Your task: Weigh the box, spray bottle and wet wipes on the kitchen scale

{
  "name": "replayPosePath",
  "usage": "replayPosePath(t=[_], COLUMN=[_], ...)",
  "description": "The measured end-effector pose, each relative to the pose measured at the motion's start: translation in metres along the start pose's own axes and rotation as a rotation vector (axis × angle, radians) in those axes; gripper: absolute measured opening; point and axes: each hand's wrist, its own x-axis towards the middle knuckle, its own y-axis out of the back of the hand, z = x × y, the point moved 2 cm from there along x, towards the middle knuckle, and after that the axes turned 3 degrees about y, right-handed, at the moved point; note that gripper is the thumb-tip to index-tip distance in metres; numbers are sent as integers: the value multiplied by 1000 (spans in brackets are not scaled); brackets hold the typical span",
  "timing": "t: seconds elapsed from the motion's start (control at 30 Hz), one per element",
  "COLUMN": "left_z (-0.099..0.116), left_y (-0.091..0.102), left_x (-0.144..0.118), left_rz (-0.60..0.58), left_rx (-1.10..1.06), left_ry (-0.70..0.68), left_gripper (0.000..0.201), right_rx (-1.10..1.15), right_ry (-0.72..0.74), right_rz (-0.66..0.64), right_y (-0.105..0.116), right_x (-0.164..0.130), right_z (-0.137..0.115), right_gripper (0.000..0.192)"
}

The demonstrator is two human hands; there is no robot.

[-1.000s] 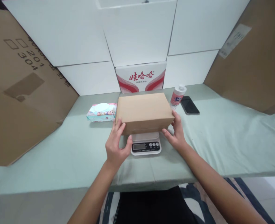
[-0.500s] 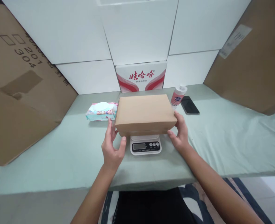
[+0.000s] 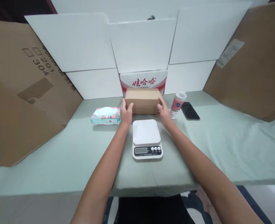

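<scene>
Hands (image 3: 126, 112) (image 3: 163, 112) clasping cardboard box (image 3: 143, 100) ends, grip closed

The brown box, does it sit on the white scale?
No, the brown box sits behind the white scale, whose platform is bare.

Box (image 3: 144, 100): at the back of the table (image 3: 221, 146), behind the scale (image 3: 147, 139), before the printed carton (image 3: 144, 81)
Left hand (image 3: 126, 113): on the box's left end
Right hand (image 3: 164, 112): on the box's right end
Wipes pack (image 3: 105, 115): left of the box, just beside the left hand
Bottle (image 3: 177, 104): upright, right of the box
Phone (image 3: 190, 110): flat on the table, right of the bottle
Scale: nearest the table's front edge, between the forearms
</scene>
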Motion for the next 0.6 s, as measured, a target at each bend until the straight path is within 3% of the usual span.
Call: replayPosePath(t=[0.1,0.23,0.4,0.5,0.6], left_z=[-30,-55,-71,-74,-75], left_y=[-10,-8,-11,-15,-15], left_x=[10,10,19,23,24], left_rz=[13,12,-36,-100,-136], left_rx=[19,40,-54,-134,-186], left_ry=[97,64,139,216,248], left_gripper=[70,69,77,86,82], right_rx=[-61,-117,97,181,-15], right_ry=[1,21,-110,-100,149], right_rz=[46,167,23,-70,80], right_y=[-8,-6,-13,-14,5], right_x=[3,-2,6,-1,-19], right_z=[17,28,44,30,-5], right_gripper=[75,70,83,82,61])
